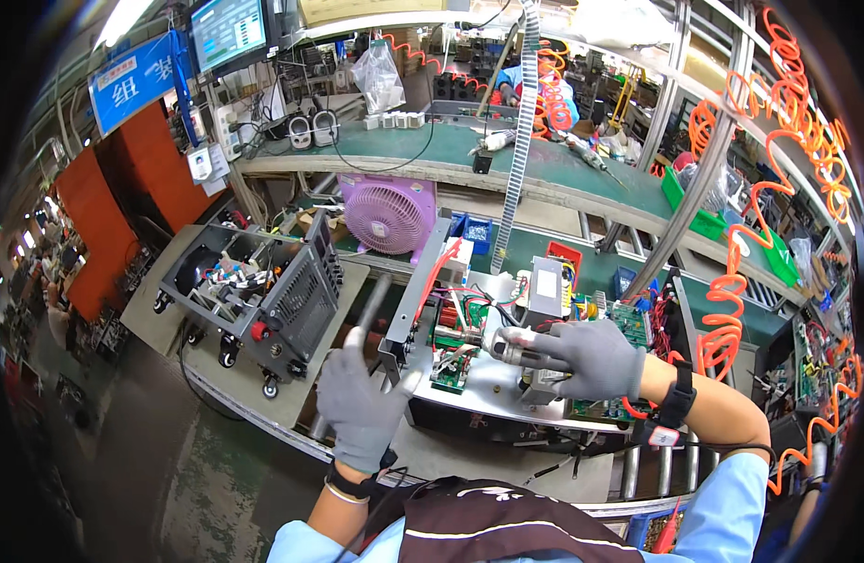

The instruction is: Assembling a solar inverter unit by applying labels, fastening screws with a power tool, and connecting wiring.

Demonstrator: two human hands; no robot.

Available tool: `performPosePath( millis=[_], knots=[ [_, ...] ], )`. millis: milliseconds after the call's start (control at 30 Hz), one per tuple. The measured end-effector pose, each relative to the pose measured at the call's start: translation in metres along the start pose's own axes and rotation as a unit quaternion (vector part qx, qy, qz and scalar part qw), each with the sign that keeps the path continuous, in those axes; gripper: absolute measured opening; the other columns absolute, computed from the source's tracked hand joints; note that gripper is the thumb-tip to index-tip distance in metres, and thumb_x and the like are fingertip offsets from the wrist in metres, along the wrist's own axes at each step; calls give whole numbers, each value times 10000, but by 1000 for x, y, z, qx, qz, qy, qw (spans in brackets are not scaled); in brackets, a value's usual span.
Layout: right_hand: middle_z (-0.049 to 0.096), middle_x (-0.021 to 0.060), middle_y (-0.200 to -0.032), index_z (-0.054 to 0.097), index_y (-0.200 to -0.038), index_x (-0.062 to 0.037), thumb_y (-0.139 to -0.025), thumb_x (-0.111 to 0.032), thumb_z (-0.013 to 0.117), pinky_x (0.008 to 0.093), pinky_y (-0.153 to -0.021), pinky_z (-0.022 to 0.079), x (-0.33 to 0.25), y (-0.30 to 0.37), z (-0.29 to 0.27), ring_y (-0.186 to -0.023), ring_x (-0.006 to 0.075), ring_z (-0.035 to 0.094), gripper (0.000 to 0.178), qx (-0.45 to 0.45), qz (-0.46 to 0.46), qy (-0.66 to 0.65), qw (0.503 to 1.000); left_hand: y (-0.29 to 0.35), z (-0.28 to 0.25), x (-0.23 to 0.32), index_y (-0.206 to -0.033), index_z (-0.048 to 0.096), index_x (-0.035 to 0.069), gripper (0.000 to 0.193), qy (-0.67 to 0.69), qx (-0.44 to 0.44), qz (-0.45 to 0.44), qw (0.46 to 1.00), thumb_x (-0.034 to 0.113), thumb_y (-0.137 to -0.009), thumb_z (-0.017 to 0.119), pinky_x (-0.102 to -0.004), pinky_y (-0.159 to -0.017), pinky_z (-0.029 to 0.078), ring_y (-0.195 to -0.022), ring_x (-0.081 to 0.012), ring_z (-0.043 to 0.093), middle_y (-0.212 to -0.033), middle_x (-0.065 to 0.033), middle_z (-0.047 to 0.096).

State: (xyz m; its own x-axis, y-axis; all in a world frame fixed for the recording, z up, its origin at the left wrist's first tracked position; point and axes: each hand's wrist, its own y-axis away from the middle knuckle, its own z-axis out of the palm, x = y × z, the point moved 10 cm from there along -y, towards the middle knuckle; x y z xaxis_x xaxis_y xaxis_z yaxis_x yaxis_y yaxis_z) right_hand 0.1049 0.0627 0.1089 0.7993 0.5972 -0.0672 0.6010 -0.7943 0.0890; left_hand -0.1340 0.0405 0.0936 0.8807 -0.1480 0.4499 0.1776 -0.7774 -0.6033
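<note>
My right hand, in a grey glove, is closed around a silver cylindrical tool that looks like an air screwdriver. The tool lies roughly level, its front end toward the left, over an opened metal chassis. Inside the chassis are green circuit boards, red and black wires, and a dark box with a white label. My left hand, also gloved, is held at the chassis's left side with thumb and index finger spread. Nothing shows in its grip.
A wheeled grey machine frame stands left on a board. Behind the chassis sit a purple fan, a blue bin and a red bin. Orange coiled hoses hang at right. A green shelf crosses the back.
</note>
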Motion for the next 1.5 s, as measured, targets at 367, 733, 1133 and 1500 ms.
performPosePath(
  millis=[367, 733, 1133, 1500],
  knots=[
    [548, 135, -819, 322, -1401, -374, -724, -350, 677, 416, -581, 482, -15, -34, 11, -747, 301, 602, 765, -10, -10, 5, 1000, 7, 42, -25, -846, 539, 51, 377, 86, 135, -55, 986, 235, -652, 805, -376, -608, 443, -647, -280, 547, -731, -93, 547],
    [579, 136, -847, 350, -1389, -324, -719, -246, 691, 415, -626, 478, -15, -48, 6, -735, 306, 597, 756, 39, -84, 76, 993, 4, 59, -39, -835, 538, 16, 354, 209, 110, -107, 966, 210, -681, 792, -361, -586, 450, -614, -243, 567, -702, -91, 578],
    [580, 147, -857, 344, -1377, -398, -733, -271, 678, 439, -629, 527, -20, -34, 9, -779, 320, 625, 736, 16, -69, 51, 996, -3, 52, -21, -934, 505, 13, 370, 135, -11, 23, 991, 254, -746, 714, -410, -559, 448, -626, -365, 579, -696, -148, 578],
    [531, 184, -937, 330, -1384, -413, -691, -233, 670, 410, -518, 496, -14, -39, 21, -700, 293, 613, 792, 26, -64, 48, 996, -3, 42, -5, -882, 541, 14, 413, 167, 71, 72, 981, 337, -739, 755, -384, -531, 439, -585, -294, 572, -689, -114, 576]
  ],
)
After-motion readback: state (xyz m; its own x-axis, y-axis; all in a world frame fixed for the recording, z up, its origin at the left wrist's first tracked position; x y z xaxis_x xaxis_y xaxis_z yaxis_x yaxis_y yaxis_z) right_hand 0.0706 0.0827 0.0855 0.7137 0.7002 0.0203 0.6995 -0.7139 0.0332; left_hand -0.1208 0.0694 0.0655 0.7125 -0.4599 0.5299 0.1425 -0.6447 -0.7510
